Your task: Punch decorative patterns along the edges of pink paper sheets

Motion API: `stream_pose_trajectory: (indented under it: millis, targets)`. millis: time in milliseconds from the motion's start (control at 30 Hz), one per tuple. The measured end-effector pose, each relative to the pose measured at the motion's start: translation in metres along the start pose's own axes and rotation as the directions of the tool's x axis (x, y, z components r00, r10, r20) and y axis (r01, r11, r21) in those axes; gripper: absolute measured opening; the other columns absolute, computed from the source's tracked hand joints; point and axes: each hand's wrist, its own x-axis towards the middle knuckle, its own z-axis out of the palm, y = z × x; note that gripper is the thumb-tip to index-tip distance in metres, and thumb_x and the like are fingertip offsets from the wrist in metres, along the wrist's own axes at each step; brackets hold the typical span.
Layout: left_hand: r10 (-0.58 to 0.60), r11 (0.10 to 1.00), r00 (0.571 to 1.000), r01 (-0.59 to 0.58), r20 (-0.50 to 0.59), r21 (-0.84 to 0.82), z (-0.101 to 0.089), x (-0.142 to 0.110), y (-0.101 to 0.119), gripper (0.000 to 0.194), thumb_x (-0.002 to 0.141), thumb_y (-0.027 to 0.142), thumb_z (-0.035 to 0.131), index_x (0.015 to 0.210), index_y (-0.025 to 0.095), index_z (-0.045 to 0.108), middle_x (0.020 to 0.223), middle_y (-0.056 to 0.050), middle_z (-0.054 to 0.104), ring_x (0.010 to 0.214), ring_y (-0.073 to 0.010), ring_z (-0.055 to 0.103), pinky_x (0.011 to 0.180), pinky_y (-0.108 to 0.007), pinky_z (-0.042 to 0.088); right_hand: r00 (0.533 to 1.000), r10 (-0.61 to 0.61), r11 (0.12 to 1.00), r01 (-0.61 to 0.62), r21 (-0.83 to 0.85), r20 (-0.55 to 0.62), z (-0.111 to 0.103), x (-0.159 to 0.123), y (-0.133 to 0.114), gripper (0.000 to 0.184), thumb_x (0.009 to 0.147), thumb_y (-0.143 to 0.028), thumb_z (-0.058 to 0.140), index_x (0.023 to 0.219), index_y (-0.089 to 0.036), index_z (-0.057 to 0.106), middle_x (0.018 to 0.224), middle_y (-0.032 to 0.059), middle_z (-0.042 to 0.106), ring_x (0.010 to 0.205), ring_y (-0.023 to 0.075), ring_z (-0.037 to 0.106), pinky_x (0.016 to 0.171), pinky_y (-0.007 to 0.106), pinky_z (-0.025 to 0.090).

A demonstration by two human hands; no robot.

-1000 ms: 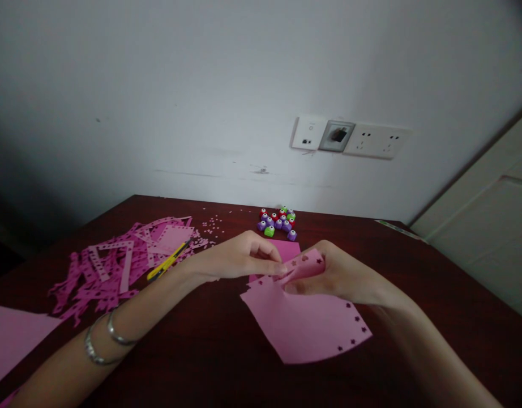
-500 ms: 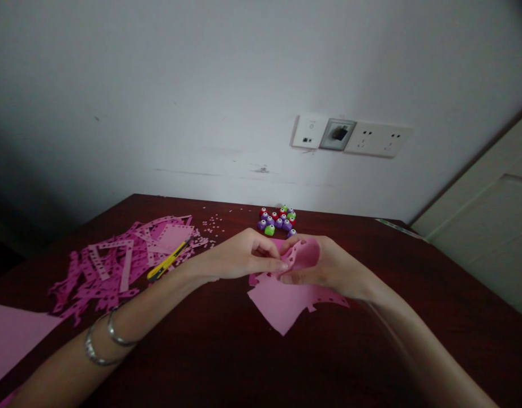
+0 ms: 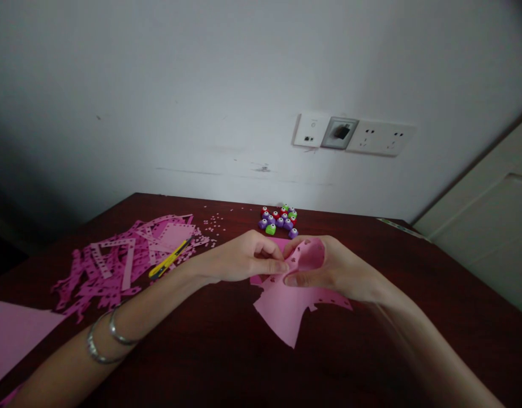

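Note:
A pink paper sheet (image 3: 282,309) with small punched holes along its edges is held just above the dark red table (image 3: 227,362). My left hand (image 3: 239,262) pinches its upper edge with thumb and fingers closed. My right hand (image 3: 329,269) is curled around the same edge, rolling it over so the paper bends inside the fingers. The two hands meet at the middle of the table. Two silver bangles sit on my left wrist.
A heap of pink paper scraps and punched strips (image 3: 116,263) lies at the left, with a yellow utility knife (image 3: 167,262) on it. A cluster of small coloured craft punches (image 3: 278,221) stands near the wall. Another pink sheet (image 3: 15,334) lies at the near left edge.
The flat sheet has been curled up and folded in my right hand, so much less of it lies spread on the table. My left hand has hardly moved.

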Motion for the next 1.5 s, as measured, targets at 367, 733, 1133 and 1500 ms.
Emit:
stream_pose_trajectory:
  millis: [367,733,1133,1500]
  targets:
    - [-0.005,1.0,0.998,0.006,0.066,-0.016,0.0002,-0.001,-0.0015,0.031,0.078,0.043,0.058,0.072,0.012,0.061,0.06,0.001,0.054,0.054,-0.0075,0.047,0.051,-0.021,0.037,0.999,0.028,0.996,-0.025,-0.088,0.034,0.0002,-0.0003,-0.0011,0.022,0.068,-0.025,0.071,0.086,-0.015,0.064,0.084,0.0049,0.067,0.079,0.0184,0.062,0.07,0.03,0.049]
    - [-0.017,0.999,0.993,0.021,0.114,-0.035,0.0,-0.0007,-0.002,0.028,0.078,0.039,0.059,0.072,0.012,0.062,0.06,0.0,0.055,0.054,-0.0078,0.048,0.052,-0.021,0.038,0.999,0.044,0.989,-0.04,-0.142,0.022,0.0009,-0.0006,-0.0035,0.02,0.066,-0.026,0.072,0.081,-0.015,0.064,0.079,0.0032,0.066,0.073,0.0156,0.059,0.067,0.027,0.047]
    - [-0.038,0.997,0.999,0.036,0.024,0.061,-0.0031,-0.0022,0.0017,0.019,0.074,0.034,0.063,0.074,0.015,0.066,0.062,0.0,0.062,0.056,-0.0079,0.054,0.052,-0.019,0.039,0.998,0.045,0.994,-0.05,-0.097,-0.053,0.0013,-0.0042,-0.0073,0.03,0.064,-0.018,0.072,0.092,-0.018,0.063,0.083,0.0014,0.067,0.073,0.0136,0.061,0.066,0.024,0.049]
    - [0.004,0.996,0.997,0.003,0.072,-0.084,-0.002,-0.0021,-0.0011,0.014,0.076,0.027,0.063,0.076,0.014,0.065,0.068,0.0,0.062,0.063,-0.008,0.055,0.059,-0.02,0.042,0.999,-0.013,0.994,0.008,-0.109,-0.05,0.0021,-0.0038,-0.0045,0.026,0.065,-0.019,0.071,0.089,-0.017,0.062,0.085,0.0022,0.065,0.076,0.0152,0.06,0.07,0.027,0.049]
